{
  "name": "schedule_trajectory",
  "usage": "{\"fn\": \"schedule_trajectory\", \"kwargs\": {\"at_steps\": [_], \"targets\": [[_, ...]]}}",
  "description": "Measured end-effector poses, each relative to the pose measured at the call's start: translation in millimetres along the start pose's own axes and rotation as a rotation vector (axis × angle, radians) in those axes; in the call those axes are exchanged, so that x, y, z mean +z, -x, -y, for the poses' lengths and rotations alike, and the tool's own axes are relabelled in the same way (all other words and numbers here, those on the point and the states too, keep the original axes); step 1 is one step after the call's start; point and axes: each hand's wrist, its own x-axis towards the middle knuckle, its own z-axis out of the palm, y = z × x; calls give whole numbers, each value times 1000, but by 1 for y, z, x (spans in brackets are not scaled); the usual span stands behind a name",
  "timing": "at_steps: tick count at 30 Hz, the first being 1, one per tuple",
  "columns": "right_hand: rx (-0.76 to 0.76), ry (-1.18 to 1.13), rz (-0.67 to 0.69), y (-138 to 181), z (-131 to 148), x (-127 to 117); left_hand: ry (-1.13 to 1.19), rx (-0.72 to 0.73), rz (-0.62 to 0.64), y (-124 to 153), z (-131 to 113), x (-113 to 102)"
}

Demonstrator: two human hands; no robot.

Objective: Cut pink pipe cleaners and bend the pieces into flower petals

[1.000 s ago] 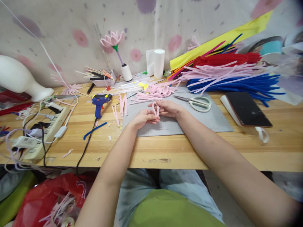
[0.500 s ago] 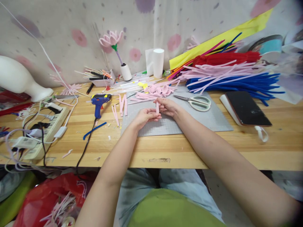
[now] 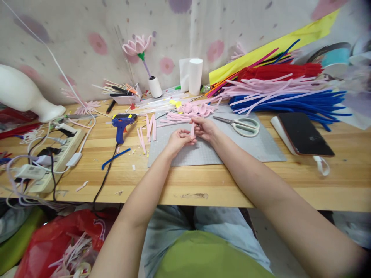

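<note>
A short pink pipe cleaner piece (image 3: 193, 129) stands nearly upright between my hands, over the grey cutting mat (image 3: 199, 156). My left hand (image 3: 180, 140) pinches its lower end. At the top end, my right hand (image 3: 204, 128) has its fingertips closed on it. Just behind the hands lie pink pipe cleaner strips (image 3: 174, 119) and curled pink petal shapes (image 3: 199, 109). Right of my right hand rest scissors (image 3: 245, 126) with pale green handles. More cut pink strips (image 3: 150, 127) lie at the mat's left edge.
A blue glue gun (image 3: 120, 127) and a power strip (image 3: 68, 154) with tangled cables are on the left. A pink flower (image 3: 138, 47) stands in a white holder (image 3: 155, 88) at the back. Blue pipe cleaners (image 3: 307, 104) and a phone (image 3: 304, 133) lie to the right.
The fingers of my left hand have curled a little more around the lower end of the pink piece. Both hands stay in nearly the same place; the view has shifted slightly.
</note>
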Motion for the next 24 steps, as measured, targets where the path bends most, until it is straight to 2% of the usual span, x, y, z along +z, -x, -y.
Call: {"fn": "schedule_trajectory", "kwargs": {"at_steps": [3,6,12,17,20,24], "targets": [[-12,-6,20,3,3,2,21,4,-26,0,-2,-2],[-46,13,17,2,2,0,13,-25,0,1,-5,-4],[-205,61,-135,-5,-8,2,-39,-55,27,1,-4,1],[-254,184,-125,-2,-9,8,-98,13,-59,-2,-1,-4],[-330,277,-225,-4,-4,-2,-350,105,-202,-4,-4,-17],[-451,408,-364,-11,-1,-24,-1034,281,-335,-3,-16,-31]]}}
